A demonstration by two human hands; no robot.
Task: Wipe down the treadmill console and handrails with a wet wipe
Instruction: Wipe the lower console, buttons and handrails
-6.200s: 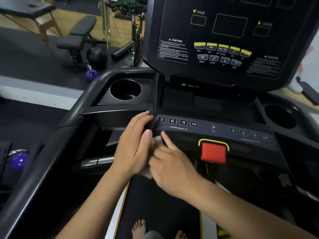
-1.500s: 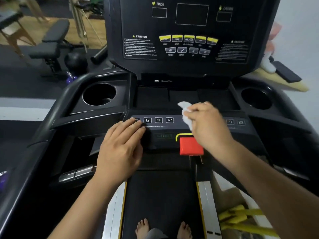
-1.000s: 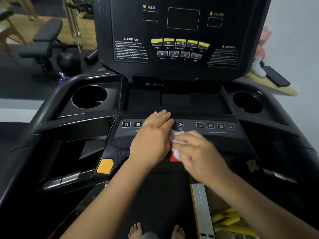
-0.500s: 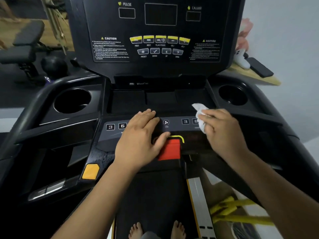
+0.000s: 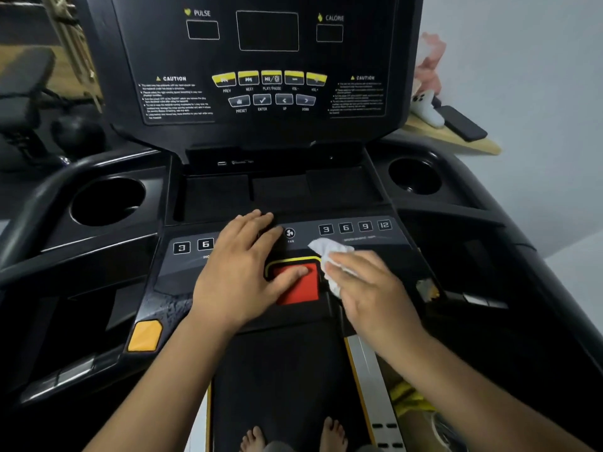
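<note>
While wipe (image 5: 328, 251) meets console (image 5: 385, 246): right hand (image 5: 368, 288) presses it flat, fingers (image 5: 347, 262) straight.
Left hand (image 5: 241, 272): flat, thumb on red key (image 5: 303, 293), likely bracing.

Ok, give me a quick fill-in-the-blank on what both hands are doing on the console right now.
The right hand presses a wet ____ onto the console.
The left hand rests its thumb on a square button coloured ____.
The round button beyond the hands is labelled ____.
Missing: wipe; red; FAN.
</note>
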